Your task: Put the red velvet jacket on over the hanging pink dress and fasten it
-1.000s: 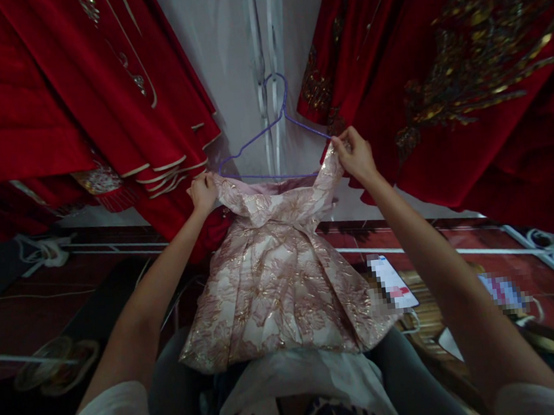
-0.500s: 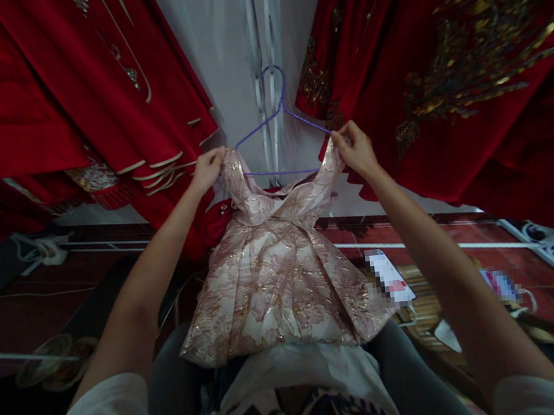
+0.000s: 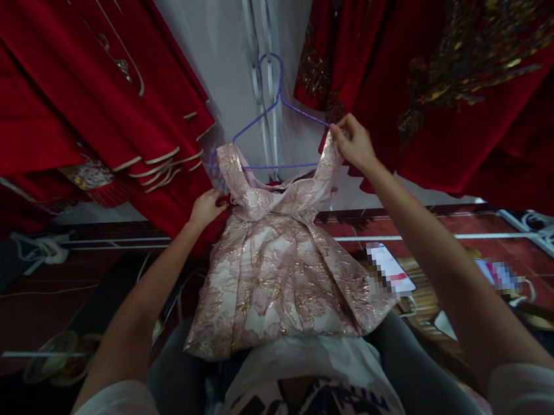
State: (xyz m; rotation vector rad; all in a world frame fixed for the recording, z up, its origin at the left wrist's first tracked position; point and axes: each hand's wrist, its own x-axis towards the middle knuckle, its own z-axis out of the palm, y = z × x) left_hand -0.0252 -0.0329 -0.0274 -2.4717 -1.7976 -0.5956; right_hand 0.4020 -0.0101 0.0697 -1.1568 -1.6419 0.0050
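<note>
A small pink-and-gold brocade dress (image 3: 284, 273) hangs by its straps on a thin purple hanger (image 3: 256, 118), its pleated skirt spread over my lap. My right hand (image 3: 355, 143) pinches the top of the right strap at the hanger's end. Beside the bodice, below the left strap (image 3: 231, 166), my left hand (image 3: 208, 208) has its fingers slightly apart, close to the dress's side. Whether its fingertips touch the fabric is hard to see. The hanger's left end pokes out beyond the strap.
Red garments (image 3: 134, 70) with metallic trim hang at left, and more red cloth (image 3: 362, 79) with gold embroidery at right. A pale wall with metal uprights (image 3: 258, 31) stands between them. A phone (image 3: 395, 274) lies on a slatted wooden surface (image 3: 422, 291) at right. A clear plastic container (image 3: 58, 359) is at lower left.
My left hand has let go of the left strap and moved down beside the bodice. My right hand stays on the right strap. The hanger's left end now shows.
</note>
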